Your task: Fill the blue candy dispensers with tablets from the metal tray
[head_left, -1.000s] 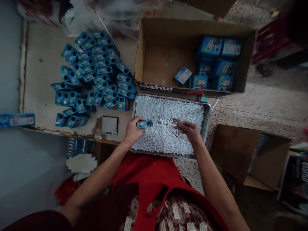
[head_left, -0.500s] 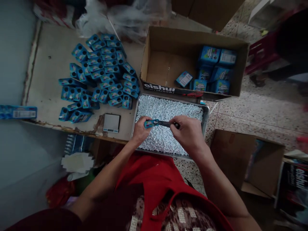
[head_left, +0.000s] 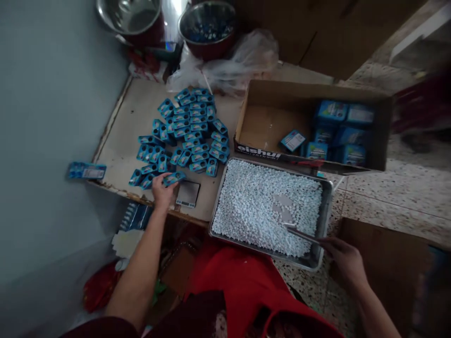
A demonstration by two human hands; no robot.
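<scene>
My left hand (head_left: 163,189) is closed on a small blue box (head_left: 174,178), held at the left edge of a small scale (head_left: 188,194). Many similar blue boxes (head_left: 193,126) with round dark openings stand together on the table behind it. My right hand (head_left: 343,257) grips the handle of a metal scoop (head_left: 299,232) at the right side of a metal tray (head_left: 327,202). Small white pieces (head_left: 246,206) fill much of the tray, and the scoop's head rests among them beside a bare patch of tray bottom.
Behind the tray is an open cardboard box (head_left: 268,112) with blue packs (head_left: 331,111) inside. Two metal pots (head_left: 207,28) and clear plastic (head_left: 243,58) are at the back. Another cardboard box (head_left: 380,253) is at the right, and a blue pack (head_left: 92,171) sits at the table's left edge.
My left hand has moved left with the blue box, from over the tray to the scale. My right hand has moved apart to the right, lowering the scoop into the pieces. The view has shifted.
</scene>
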